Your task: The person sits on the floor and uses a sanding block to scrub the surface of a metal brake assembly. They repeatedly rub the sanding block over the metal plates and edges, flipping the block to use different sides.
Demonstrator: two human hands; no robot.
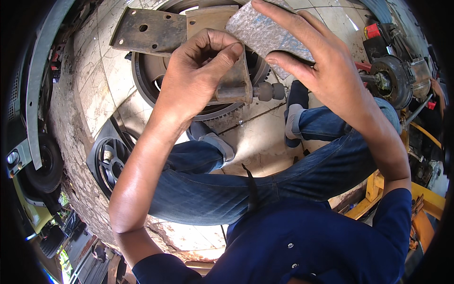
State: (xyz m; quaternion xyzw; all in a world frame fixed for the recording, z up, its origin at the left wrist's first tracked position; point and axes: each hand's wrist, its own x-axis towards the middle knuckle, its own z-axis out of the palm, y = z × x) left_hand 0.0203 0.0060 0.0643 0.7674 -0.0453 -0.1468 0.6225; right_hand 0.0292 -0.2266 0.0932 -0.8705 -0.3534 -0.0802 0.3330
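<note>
My right hand point(328, 66) grips a grey, speckled block that looks like a brake lining point(260, 31), with the fingers along its far side and the thumb at its near edge. My left hand point(196, 71) is closed in a pinch, thumb against forefinger, right beside the block's left corner. Whatever lies between those fingertips, if anything, is too small or hidden to make out. Beneath the hands is a rusty brown metal plate with holes point(151, 31), on top of a large dark toothed ring point(142, 80). A metal rod with a thick nut-like end point(269, 91) sticks out below the block.
A black spoked wheel-like part point(109, 156) leans near my left leg. To the right are a dark hub or drum assembly point(390, 83), a red-and-black object point(373, 35) and a yellow frame point(428, 201). Parked vehicle parts and a tyre point(45, 163) border the far left.
</note>
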